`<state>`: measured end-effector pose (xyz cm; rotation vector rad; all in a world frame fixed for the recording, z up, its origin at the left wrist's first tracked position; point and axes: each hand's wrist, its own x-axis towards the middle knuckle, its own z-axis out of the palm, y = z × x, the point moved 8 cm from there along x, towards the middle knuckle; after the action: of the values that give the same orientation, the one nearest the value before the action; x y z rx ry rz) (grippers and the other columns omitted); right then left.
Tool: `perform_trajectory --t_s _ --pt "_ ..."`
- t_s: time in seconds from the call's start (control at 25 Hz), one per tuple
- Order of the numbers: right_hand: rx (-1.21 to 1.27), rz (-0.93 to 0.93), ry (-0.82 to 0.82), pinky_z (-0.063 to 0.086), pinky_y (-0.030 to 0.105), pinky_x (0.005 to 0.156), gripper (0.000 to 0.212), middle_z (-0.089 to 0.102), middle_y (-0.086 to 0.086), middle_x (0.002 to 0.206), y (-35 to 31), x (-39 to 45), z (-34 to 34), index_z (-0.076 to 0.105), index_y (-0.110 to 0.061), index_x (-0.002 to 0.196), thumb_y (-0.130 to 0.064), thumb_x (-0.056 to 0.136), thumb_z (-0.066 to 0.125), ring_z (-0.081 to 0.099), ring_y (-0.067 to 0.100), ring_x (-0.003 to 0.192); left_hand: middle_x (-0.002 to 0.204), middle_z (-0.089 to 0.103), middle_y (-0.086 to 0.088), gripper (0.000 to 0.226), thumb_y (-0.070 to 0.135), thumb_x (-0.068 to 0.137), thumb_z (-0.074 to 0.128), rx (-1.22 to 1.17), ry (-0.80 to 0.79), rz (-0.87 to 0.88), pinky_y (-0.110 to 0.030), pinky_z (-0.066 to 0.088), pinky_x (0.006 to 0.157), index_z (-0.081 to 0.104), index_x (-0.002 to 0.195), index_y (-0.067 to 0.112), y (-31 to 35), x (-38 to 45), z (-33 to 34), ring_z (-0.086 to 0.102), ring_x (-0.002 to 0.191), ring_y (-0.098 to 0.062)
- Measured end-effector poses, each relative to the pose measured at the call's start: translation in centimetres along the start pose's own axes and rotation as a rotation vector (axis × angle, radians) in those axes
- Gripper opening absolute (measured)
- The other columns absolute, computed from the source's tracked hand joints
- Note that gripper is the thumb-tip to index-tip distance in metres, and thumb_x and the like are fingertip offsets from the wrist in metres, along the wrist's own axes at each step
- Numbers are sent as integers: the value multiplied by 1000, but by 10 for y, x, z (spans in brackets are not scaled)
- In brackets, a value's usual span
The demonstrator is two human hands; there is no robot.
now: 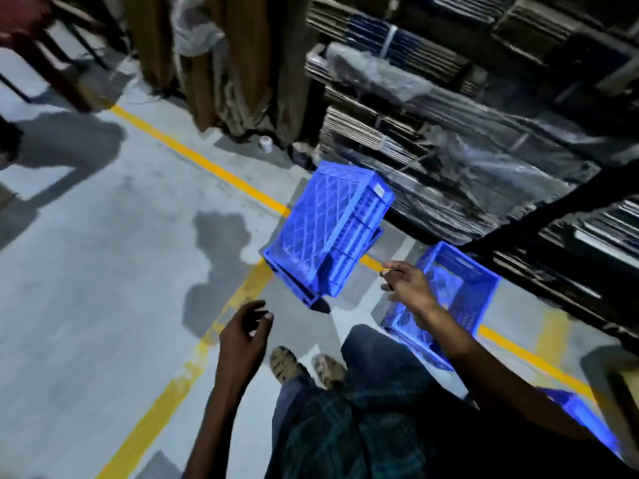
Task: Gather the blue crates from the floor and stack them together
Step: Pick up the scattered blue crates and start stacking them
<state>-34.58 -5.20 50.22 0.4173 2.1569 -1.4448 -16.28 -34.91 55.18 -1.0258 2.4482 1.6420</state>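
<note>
A stack of upturned blue crates (pixel 328 229) stands on the grey floor ahead of me, tilted, bottoms up. An upright blue crate (pixel 463 299) sits on the floor to its right, partly behind my right arm. Part of a third blue crate (pixel 581 420) shows at the lower right. My left hand (pixel 243 337) hovers empty with fingers spread, below and left of the stack. My right hand (pixel 406 281) is empty and open, stretched forward between the stack and the upright crate, touching neither.
Yellow lines (pixel 207 164) cross the floor. Dark racks with bundled flat cardboard and plastic wrap (pixel 449 140) fill the right side. Upright brown cardboard rolls (pixel 221 63) stand at the back. A dark stain (pixel 218 233) marks the floor; my feet (pixel 304 368) are below the stack.
</note>
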Motion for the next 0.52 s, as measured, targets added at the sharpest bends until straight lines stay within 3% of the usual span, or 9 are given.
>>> perform_trajectory --t_s 0.04,0.12,0.28,0.4,0.52 --pt "20 26 25 43 26 58 24 65 4 94 2 4 -7 64 -11 117 -12 96 54 62 20 78 107 74 -8 28 18 93 65 37 -36 14 -32 53 85 66 120 11 4 22 3 70 101 -21" --pt "63 107 51 44 26 59 23 66 2 97 10 14 -18 64 -11 117 -14 96 55 63 19 77 105 74 -11 28 17 93 65 97 -94 26 -35 54 87 65 120 8 25 62 10 69 96 -24" --pt "120 171 98 44 25 58 16 70 2 98 19 59 -29 66 -16 108 -14 96 57 65 18 71 98 72 -5 27 18 92 66 132 -135 88 -12 45 72 65 117 7 63 137 42 65 84 -16" --pt "118 234 49 41 20 51 15 66 4 94 25 114 -23 64 -16 106 -7 97 54 62 16 64 100 72 -11 28 16 93 65 147 -148 52 -23 48 77 64 117 4 75 186 88 66 84 -20" --pt "139 312 -28 40 24 56 17 61 6 87 40 187 -11 58 -11 109 0 99 50 62 12 56 105 72 -15 29 17 94 64 127 -157 -42 -33 51 83 64 120 4 60 243 146 69 91 -27"
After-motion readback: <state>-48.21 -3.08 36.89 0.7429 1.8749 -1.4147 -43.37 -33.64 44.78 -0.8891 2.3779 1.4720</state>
